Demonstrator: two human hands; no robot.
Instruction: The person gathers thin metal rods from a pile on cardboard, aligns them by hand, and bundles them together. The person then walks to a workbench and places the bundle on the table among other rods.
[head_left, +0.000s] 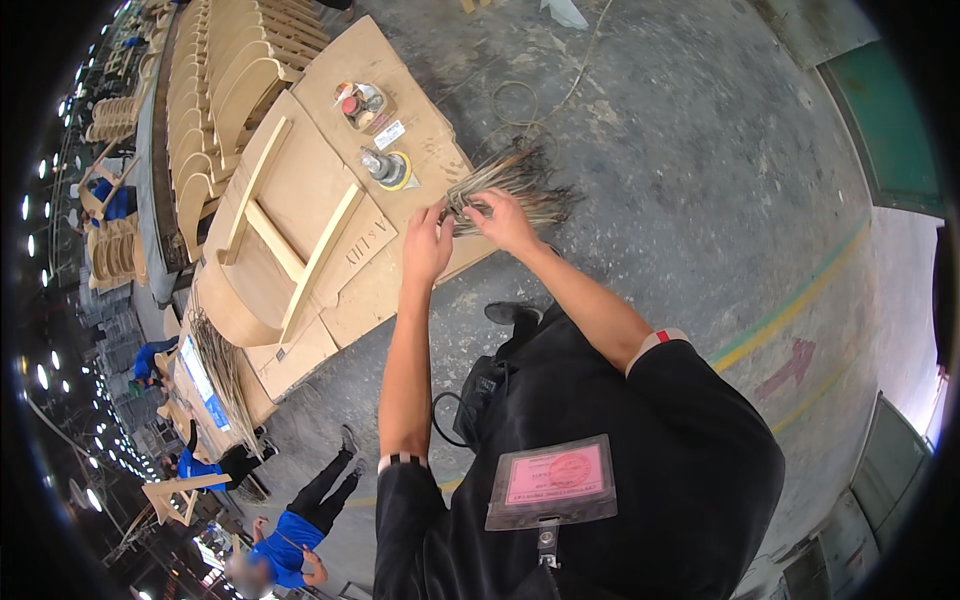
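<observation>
A bundle of thin grey-brown, fibre-like strands [525,190] lies across the corner of the cardboard-covered table [425,120], its loose ends fanning out past the edge. Around its near end my left hand [427,243] is closed, fingertips and thumb at the strands. From the other side my right hand [505,222] grips the same end with bent fingers. The two hands are close together, and exactly which strands lie between the fingertips is too small to make out.
A sander-like tool with a yellow-rimmed disc [388,169] and an open box of small items [361,106] stand on the cardboard. To the left lies a wooden chair frame [275,240]; curved wooden parts [235,90] stack behind. A cord [515,105] crosses the floor. People in blue work lower left.
</observation>
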